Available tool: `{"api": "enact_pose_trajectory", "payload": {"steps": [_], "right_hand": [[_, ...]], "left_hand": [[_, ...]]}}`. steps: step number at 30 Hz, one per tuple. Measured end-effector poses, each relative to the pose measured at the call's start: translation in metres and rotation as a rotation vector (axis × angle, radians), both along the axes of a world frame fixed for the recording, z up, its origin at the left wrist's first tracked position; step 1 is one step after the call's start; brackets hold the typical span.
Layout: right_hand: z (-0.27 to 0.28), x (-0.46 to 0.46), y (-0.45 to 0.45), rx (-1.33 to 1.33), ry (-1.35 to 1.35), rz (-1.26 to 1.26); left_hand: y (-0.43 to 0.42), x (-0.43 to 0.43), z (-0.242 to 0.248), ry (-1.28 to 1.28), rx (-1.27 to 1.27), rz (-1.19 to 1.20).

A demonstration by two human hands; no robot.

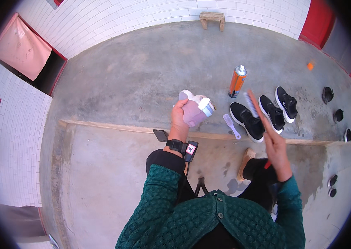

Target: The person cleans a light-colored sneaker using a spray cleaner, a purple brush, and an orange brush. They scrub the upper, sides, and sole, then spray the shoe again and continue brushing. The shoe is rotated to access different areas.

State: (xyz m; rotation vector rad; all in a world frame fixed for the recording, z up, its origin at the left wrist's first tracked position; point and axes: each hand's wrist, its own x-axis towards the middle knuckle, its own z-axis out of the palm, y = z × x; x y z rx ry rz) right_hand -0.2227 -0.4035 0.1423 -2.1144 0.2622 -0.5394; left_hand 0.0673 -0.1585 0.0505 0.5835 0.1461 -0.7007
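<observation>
My left hand (178, 116) grips a small pink-and-lilac shoe (191, 110), held up above the step edge. A white cloud-shaped patch (204, 103) shows on the shoe; whether it is foam or decoration is unclear. In my right hand (277, 152) is a red long-handled brush (259, 110), blurred, its pale bristles facing left. Behind the brush, black sneakers with white soles stand on the concrete: one nearest (246, 119), one in the middle (270, 112) and one farther right (286, 104). A small lilac brush (231, 127) lies left of them. Beyond stands an orange spray can (237, 81) with a white nozzle.
The raised concrete floor (125, 81) ends in a step edge (125, 126) before me. A small wooden stool (212, 17) stands by the white tiled wall (175, 11). Several dark shoes, including one sneaker (348, 135), sit at right. An orange scrap (310, 66) lies farther back.
</observation>
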Motion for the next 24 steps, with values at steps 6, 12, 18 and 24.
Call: {"api": "enact_pose_trajectory", "payload": {"steps": [6,12,18,24], "right_hand": [[0.002,0.048,0.092,-0.287,-0.021,0.094],[0.024,0.089,0.089,-0.662,0.158,0.106],[0.025,0.063,0.109,-0.598,0.149,0.135],[0.024,0.073,0.114,-0.590,0.032,0.042]], "left_hand": [[0.003,-0.012,0.016,0.006,0.064,0.051],[0.001,-0.022,0.025,-0.144,0.145,0.102],[0.004,-0.014,0.021,-0.072,0.168,0.264],[-0.002,-0.017,0.017,-0.135,0.080,0.175]]}}
